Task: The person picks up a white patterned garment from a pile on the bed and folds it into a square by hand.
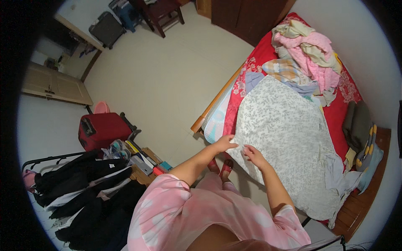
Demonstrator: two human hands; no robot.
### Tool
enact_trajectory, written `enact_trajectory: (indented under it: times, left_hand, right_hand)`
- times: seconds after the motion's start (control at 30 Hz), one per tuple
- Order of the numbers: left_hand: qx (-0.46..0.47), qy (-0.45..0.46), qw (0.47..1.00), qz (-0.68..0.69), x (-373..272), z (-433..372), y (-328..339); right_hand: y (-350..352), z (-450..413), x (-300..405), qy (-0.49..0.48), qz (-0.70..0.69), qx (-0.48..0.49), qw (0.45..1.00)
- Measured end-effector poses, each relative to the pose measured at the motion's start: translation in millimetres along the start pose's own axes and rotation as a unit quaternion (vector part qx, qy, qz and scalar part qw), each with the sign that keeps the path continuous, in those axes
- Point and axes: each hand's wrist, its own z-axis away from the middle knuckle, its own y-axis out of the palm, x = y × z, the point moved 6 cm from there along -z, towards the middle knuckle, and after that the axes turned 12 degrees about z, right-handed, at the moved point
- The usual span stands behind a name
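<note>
A white cloth with a grey leaf pattern (282, 131), perhaps a sheet or quilt cover, lies spread over the bed, its near edge hanging over the side. At its near left corner, my left hand (225, 144) holds the edge between thumb and fingers. Just to the right, my right hand (254, 156) is at the same edge with its fingers bent. Whether those fingertips pinch the cloth or only touch it is unclear. Beneath the cloth shows a red flowered bed sheet (230, 117).
Pink and cream bedding (314, 53) is heaped at the bed's far end. A wooden bed rail (216, 97) borders the floor. Dark folded fabric (356, 125) lies by the wall. Left of me are a red suitcase (103, 128), stacked boxes (141, 164) and a clothes rack (59, 158).
</note>
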Motion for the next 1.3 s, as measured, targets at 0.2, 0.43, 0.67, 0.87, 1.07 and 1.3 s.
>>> enact_trajectory:
  times: [0.2, 0.43, 0.67, 0.87, 1.07, 1.3]
  left_hand:
    - [0.124, -0.028, 0.992, -0.028, -48.8, 12.9, 38.4]
    - [0.18, -0.172, 0.967, 0.057, -67.1, -4.8, 39.4]
    - [0.128, -0.203, 0.968, -0.066, -88.5, -70.7, -3.7]
    - [0.131, -0.279, 0.947, 0.086, -75.9, -122.0, 21.6]
    - [0.128, -0.268, 0.926, 0.234, -51.8, -222.1, 54.4]
    - [0.1, -0.282, 0.877, 0.377, -56.4, -319.8, 43.0]
  right_hand:
    - [-6.6, -1.7, 57.3, 0.016, -0.057, 0.02, 0.998]
    - [-12.8, -13.2, 49.8, -0.05, -0.062, -0.073, 0.994]
    - [-6.1, 11.0, 69.2, 0.054, -0.008, -0.264, 0.963]
    - [27.6, 49.4, 83.5, 0.038, -0.1, -0.333, 0.937]
    - [53.9, 108.9, 91.0, 0.059, -0.26, -0.305, 0.914]
    - [88.9, 119.2, 70.6, 0.162, -0.234, -0.343, 0.895]
